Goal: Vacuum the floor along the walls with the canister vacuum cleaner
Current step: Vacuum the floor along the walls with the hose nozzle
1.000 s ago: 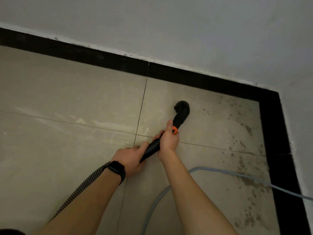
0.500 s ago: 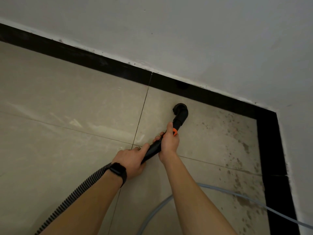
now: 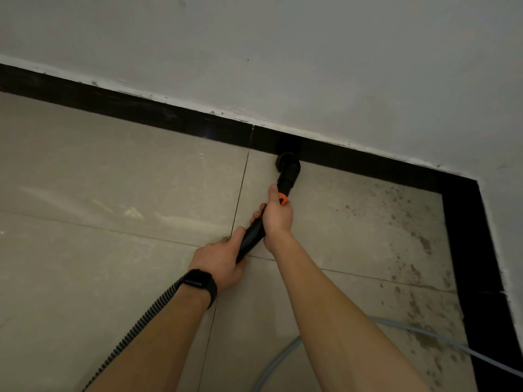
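While we wrap the fingers of our two hands round the one black vacuum wand [image 3: 252,236], left hand [image 3: 219,260] behind right hand [image 3: 278,219], its single nozzle [image 3: 288,165] meets the tiled floor [image 3: 113,179] right against the black baseboard [image 3: 169,116]. One ribbed hose [image 3: 141,321] and one pale tube [image 3: 410,330] trail away from that baseboard.

One view only for me here, worn on the head, wide-angle, looking forward and steeply down. The floor [image 3: 113,193] sits close under me and fills the lower frame. The wall [image 3: 283,52] takes the top, its black skirting [image 3: 141,108] slanting down rightward to a corner [image 3: 467,188]. Both forearms stretch from the bottom edge, left hand [image 3: 219,261] and right hand [image 3: 278,216] gripping the wand [image 3: 253,236] near centre.
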Motion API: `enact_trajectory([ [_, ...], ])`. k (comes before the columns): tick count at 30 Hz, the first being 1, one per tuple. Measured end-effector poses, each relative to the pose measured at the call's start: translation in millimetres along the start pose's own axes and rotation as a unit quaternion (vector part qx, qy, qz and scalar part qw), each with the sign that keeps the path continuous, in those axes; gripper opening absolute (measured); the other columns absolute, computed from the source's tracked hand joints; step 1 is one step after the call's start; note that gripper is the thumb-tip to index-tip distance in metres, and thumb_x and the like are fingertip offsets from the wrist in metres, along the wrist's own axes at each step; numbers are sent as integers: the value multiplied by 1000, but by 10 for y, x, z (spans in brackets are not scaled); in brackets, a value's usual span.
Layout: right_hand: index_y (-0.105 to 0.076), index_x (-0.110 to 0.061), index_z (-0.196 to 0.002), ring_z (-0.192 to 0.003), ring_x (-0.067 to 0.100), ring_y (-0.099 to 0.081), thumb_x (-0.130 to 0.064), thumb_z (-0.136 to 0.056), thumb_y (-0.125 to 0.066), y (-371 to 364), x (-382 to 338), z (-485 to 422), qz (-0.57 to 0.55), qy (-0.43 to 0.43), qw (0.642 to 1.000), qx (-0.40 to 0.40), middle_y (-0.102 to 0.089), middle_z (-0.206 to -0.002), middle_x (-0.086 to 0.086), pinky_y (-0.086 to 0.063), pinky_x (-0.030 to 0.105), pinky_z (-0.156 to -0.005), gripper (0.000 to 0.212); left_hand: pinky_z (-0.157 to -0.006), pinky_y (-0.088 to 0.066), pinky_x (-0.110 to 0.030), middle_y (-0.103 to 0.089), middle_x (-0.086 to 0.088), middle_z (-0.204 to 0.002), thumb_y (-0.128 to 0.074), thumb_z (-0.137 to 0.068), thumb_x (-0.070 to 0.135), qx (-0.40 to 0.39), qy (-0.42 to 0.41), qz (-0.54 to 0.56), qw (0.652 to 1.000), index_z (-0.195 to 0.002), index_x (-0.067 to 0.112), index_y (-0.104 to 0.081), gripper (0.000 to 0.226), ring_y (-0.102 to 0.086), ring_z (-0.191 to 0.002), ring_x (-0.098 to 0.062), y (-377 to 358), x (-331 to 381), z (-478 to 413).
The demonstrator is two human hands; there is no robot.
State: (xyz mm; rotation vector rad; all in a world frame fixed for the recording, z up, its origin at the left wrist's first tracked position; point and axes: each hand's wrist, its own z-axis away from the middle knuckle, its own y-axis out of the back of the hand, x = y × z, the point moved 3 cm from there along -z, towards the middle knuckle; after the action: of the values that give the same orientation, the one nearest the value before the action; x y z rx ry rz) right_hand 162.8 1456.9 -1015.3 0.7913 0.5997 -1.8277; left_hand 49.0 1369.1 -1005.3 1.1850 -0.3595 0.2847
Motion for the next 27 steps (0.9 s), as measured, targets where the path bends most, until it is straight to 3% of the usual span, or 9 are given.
enact_trajectory([
  [5, -54, -8, -116, -42, 11, -53, -52, -102, -57, -65, 216, 204, 9, -13, 998, 53, -57, -73, 4, -51, 28, -49, 46, -60, -45, -32, -62, 4, -96, -51, -89, 38, -24, -19, -11, 999, -119, 30, -29, 38, -61, -75, -25, 60, -215, 165],
  [15, -55, -10, -101, -44, 17, -54, -48, -101, -59, 824, 694, 795, -129, -22, 969, 209, -56, -63, 3, -52, 33, -51, 38, -68, -42, -32, -57, 1, -118, -45, -94, 41, -143, -168, -150, 964, -133, 29, -26, 45, -62, -96, -26, -210, 126, 571],
  [19, -52, -10, -97, -40, 17, -49, -43, -102, -59, 1065, 613, 755, -145, -21, 970, 191, -51, -58, 1, -47, 30, -46, 34, -66, -41, -33, -57, -1, -117, -44, -95, 39, -141, -174, -152, 963, -134, 28, -25, 45, -62, -94, -26, -351, 343, 589],
  [27, -53, -11, -102, -42, 16, -50, -44, -102, -60, 1109, 413, 548, -126, -13, 982, 141, -52, -61, 1, -49, 32, -50, 34, -66, -45, -33, -60, -2, -111, -45, -94, 37, -108, -139, -131, 976, -135, 26, -25, 47, -63, -90, -26, -373, 516, 468],
])
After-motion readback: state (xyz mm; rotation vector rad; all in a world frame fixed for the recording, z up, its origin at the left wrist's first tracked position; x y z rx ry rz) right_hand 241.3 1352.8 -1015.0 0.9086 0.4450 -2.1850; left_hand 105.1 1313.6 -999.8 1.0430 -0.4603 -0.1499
